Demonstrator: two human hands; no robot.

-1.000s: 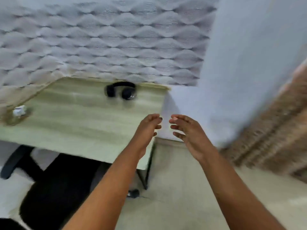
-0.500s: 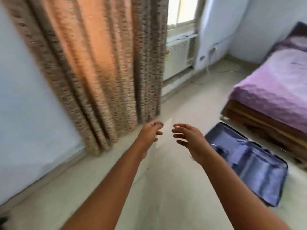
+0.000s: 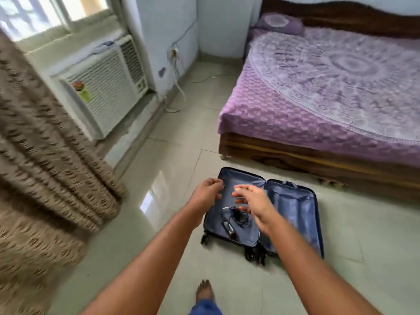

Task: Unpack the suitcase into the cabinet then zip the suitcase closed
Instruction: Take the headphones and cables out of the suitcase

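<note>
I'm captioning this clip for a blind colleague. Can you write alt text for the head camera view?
An open dark blue hard-shell suitcase lies flat on the pale tiled floor beside a purple-covered wooden bed, holding only a tangled black cable with a small adapter. The person's empty left hand and right hand reach toward it.

No legible text, brand or number appears; the coloured sticker (image 3: 82,91) on the air conditioner (image 3: 103,86) is too blurred to read.

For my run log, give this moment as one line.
suitcase: open on floor | charger cable: inside left half | left hand: empty | right hand: empty
</note>
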